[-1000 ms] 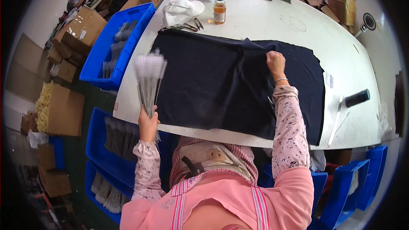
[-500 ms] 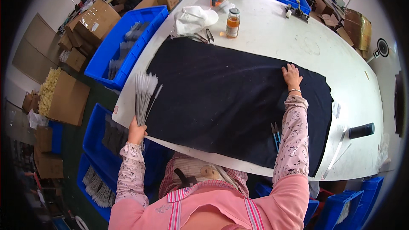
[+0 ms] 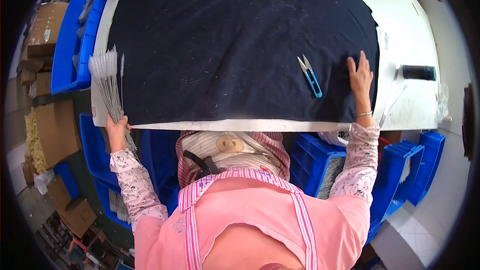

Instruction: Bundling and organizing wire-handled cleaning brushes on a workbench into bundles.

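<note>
A bundle of thin wire-handled brushes (image 3: 106, 70) with whitish bristle heads is gripped in my left hand (image 3: 118, 130) at the table's left edge. The bristle ends point away from me, and one brush stands slightly apart from the rest. My right hand (image 3: 361, 76) lies with fingers stretched on the right part of the dark cloth (image 3: 225, 50), holding nothing. Left of that hand, thread snips (image 3: 311, 78) with blue handles rest on the cloth, blades pointing away from me. Small light specks dot the cloth.
The cloth covers much of the white table (image 3: 415, 107). A dark cylinder (image 3: 419, 72) and a flat metal strip (image 3: 392, 87) lie to the right. Blue bins (image 3: 92, 25) stand left of the table; another blue bin (image 3: 315, 157) is below its front edge. Cardboard boxes (image 3: 55, 127) line the left.
My right hand has moved toward me and to the cloth's right edge. My left hand still grips the brushes. The view has tipped down, so the table's far side has gone out of sight.
</note>
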Motion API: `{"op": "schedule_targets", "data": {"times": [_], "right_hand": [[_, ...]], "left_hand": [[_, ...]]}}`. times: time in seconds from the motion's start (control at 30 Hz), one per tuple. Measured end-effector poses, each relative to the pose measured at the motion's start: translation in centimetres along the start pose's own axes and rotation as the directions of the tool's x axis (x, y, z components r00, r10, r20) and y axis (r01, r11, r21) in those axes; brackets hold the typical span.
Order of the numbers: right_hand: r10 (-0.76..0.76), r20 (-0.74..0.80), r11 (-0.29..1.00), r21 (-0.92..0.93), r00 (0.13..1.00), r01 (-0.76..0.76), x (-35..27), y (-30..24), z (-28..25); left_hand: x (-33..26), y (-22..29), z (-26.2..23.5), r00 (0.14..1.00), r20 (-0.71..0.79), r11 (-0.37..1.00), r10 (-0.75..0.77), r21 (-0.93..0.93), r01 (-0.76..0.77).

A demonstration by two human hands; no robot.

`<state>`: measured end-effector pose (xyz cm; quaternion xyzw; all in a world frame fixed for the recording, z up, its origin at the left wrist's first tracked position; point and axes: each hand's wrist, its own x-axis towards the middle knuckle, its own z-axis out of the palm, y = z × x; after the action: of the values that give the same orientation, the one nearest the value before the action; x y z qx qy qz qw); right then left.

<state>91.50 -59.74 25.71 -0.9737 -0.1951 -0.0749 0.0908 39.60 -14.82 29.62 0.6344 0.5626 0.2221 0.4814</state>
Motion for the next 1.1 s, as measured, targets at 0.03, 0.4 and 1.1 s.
{"op": "schedule_targets", "data": {"times": [0.03, 0.4, 1.1], "right_hand": [[-0.017, 0.029, 0.999, -0.036, 0.999, 0.018, -1.8, 0.5, 0.2], [-0.160, -0.228, 0.984, -0.118, 0.960, 0.136, -7.2, 3.1, 0.9], [-0.752, -0.649, -0.080, 0.269, 0.119, 0.960, -14.8, -32.0, -13.1]], "left_hand": [[0.0, -0.4, -0.5, 1.000, 0.002, 1.000, 0.023, 0.017, -0.023], [0.9, -3.3, -3.6, 0.999, 0.023, 0.992, 0.041, -0.117, -0.038], [-15.2, 16.7, 3.8, 0.156, 0.984, 0.849, -0.089, -0.007, 0.529]]}}
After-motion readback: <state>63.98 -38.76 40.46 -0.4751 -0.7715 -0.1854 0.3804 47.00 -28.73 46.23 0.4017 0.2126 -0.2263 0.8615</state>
